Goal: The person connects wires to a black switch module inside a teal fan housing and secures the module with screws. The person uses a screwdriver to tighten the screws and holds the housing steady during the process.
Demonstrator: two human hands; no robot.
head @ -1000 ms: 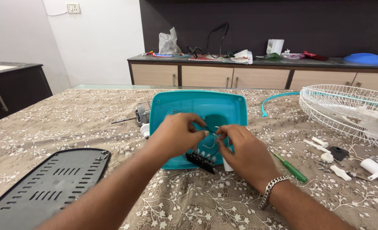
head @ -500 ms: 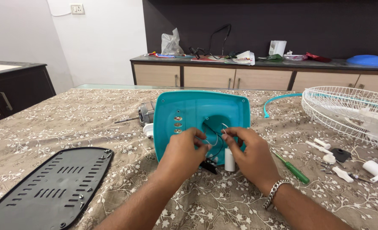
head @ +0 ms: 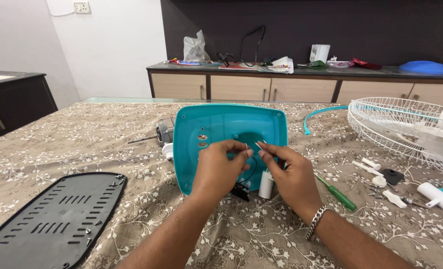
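Fingers point(head: 249, 152) of both hands on thin wires point(head: 253, 167), over teal housing point(head: 216, 124).

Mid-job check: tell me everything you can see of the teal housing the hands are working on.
The teal housing is a rounded-rectangle shell of glossy moulded plastic, its hollow inside turned toward the camera. It stands tilted on its near edge on the patterned tablecloth. Inside are ribs, a central round boss and two small holes at left. Thin wires run out of it to a white cylinder and a black part at its lower edge. The left hand and right hand pinch wires before it.
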